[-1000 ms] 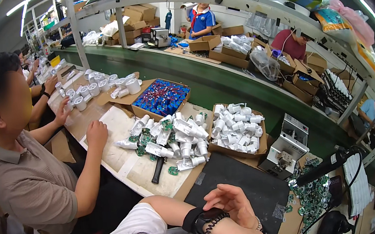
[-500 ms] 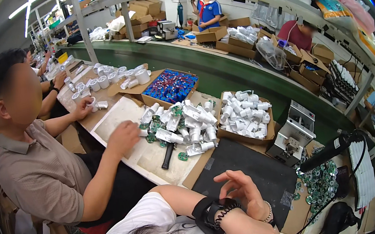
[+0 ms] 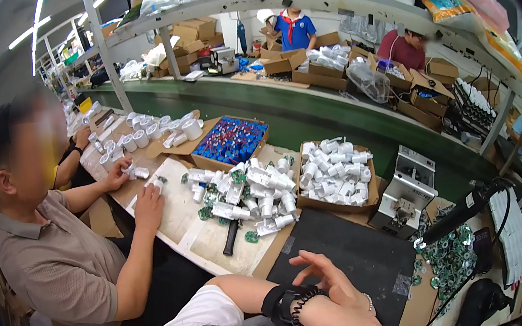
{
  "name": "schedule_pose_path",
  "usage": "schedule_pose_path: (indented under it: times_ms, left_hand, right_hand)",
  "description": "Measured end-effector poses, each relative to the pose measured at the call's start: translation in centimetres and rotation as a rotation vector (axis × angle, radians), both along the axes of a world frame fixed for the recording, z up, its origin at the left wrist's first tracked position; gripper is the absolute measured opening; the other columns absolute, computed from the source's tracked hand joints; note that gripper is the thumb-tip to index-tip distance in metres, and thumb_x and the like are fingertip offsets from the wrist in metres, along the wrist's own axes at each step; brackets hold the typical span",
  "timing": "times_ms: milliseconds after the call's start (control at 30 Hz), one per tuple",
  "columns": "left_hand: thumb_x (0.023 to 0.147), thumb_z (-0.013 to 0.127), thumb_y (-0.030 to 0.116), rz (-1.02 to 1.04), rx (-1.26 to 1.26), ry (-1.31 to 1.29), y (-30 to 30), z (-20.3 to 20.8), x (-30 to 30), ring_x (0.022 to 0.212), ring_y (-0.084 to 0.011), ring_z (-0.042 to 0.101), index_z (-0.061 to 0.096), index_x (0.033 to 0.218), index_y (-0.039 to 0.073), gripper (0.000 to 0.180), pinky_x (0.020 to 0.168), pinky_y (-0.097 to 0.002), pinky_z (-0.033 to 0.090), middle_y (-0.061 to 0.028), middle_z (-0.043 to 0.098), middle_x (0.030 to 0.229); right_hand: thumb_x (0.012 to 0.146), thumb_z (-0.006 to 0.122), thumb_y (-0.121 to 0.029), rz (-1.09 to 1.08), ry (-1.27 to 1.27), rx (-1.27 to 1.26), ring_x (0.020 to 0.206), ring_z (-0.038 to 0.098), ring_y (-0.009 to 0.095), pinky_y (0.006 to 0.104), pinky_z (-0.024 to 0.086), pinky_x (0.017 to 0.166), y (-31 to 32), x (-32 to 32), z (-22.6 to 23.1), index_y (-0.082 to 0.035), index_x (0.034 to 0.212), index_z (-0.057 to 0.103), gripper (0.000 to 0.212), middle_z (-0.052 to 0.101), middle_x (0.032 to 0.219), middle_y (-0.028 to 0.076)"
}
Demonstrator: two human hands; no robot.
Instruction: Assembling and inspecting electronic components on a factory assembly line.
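Observation:
My arms are crossed in front of me at the lower middle. My left hand (image 3: 346, 322), with a black wrist strap (image 3: 290, 309) and coiled cord above it, lies over my right wrist; its fingers are out of sight. Beyond it my right hand (image 3: 328, 275) is raised above the black mat (image 3: 329, 242), fingers loosely apart and nothing in them. A beaded bracelet (image 3: 370, 301) circles that wrist. Past the mat stand a carton of white plastic housings (image 3: 339, 173) and a heap of white housings (image 3: 258, 189) mixed with green circuit boards (image 3: 231, 211).
A grey bench machine (image 3: 405, 194), a black cylindrical tool (image 3: 457, 217) and piled circuit boards (image 3: 451, 250) are at right. A black-handled tool (image 3: 231, 237) lies by the heap. A co-worker (image 3: 57, 253) sits at left. Behind runs a green conveyor (image 3: 293, 110).
The view has shifted slightly. The co-worker's near hand has drawn back from the heap toward their other hand and now holds a small white part. My hands stay crossed.

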State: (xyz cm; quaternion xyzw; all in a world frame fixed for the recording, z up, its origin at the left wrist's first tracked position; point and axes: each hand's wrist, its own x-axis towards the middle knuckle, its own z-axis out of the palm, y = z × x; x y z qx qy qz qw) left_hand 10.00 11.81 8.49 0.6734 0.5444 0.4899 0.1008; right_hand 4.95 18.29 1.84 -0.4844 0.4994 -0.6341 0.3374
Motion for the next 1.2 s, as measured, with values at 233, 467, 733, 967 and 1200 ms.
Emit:
schedule_pose_path:
  times_ms: [233, 467, 733, 967, 1200]
  left_hand:
    - [0.092, 0.053, 0.021, 0.204, 0.051, -0.044, -2.7, 1.4, -1.8, 0.079, -0.0355, 0.056, 0.060, 0.094, 0.001, 0.021, 0.070, -0.0421, 0.044, -0.0176, 0.059, 0.082]
    - [0.090, 0.057, 0.022, 0.313, -0.011, -0.091, -3.8, -1.0, -2.2, 0.082, -0.0332, 0.056, 0.059, 0.096, 0.002, 0.022, 0.072, -0.0416, 0.045, -0.0162, 0.059, 0.087]
    - [0.087, 0.060, 0.015, 0.423, 0.022, -0.176, -4.3, -3.4, -3.1, 0.077, -0.0291, 0.056, 0.058, 0.084, 0.002, 0.014, 0.067, -0.0372, 0.046, -0.0097, 0.057, 0.078]
    - [0.087, 0.060, 0.011, 0.638, -0.066, -0.081, -6.0, -4.6, -3.8, 0.059, -0.0255, 0.051, 0.049, 0.063, -0.001, 0.029, 0.054, -0.0350, 0.041, -0.0079, 0.047, 0.061]
    - [0.087, 0.061, 0.016, 0.939, -0.048, -0.231, -6.7, -7.5, -4.6, 0.042, -0.0239, 0.029, 0.037, 0.054, -0.002, 0.044, 0.043, -0.0334, 0.027, -0.0121, 0.031, 0.049]
  right_hand:
    - [0.085, 0.045, 0.002, -0.474, -0.061, -0.103, 0.081, 0.057, 0.015, 0.0237, 0.048, 0.061, 3.5, -1.6, 0.4, 0.001, 0.126, 0.045, 0.041, 0.054, 0.111, 0.014]
    - [0.096, 0.041, -0.008, -0.904, 0.098, 0.049, 0.046, 0.045, 0.007, 0.0189, 0.035, 0.043, 10.5, 1.0, -2.1, 0.001, 0.105, 0.054, 0.018, 0.055, 0.071, 0.005]
    - [0.096, 0.041, -0.008, -1.041, -0.005, -0.026, 0.038, 0.036, 0.004, 0.0180, 0.025, 0.038, 13.8, 0.6, -4.1, 0.002, 0.104, 0.054, 0.018, 0.041, 0.052, -0.003]
    - [0.091, 0.053, -0.010, -0.796, 0.092, 0.334, 0.068, 0.056, 0.014, 0.0254, 0.043, 0.061, 13.0, 0.2, -3.1, -0.003, 0.123, 0.048, 0.033, 0.057, 0.081, 0.007]
    - [0.091, 0.055, -0.013, -0.759, 0.385, 0.568, 0.070, 0.059, 0.015, 0.0254, 0.045, 0.064, 12.1, 0.8, -4.6, -0.009, 0.123, 0.050, 0.032, 0.060, 0.083, 0.007]
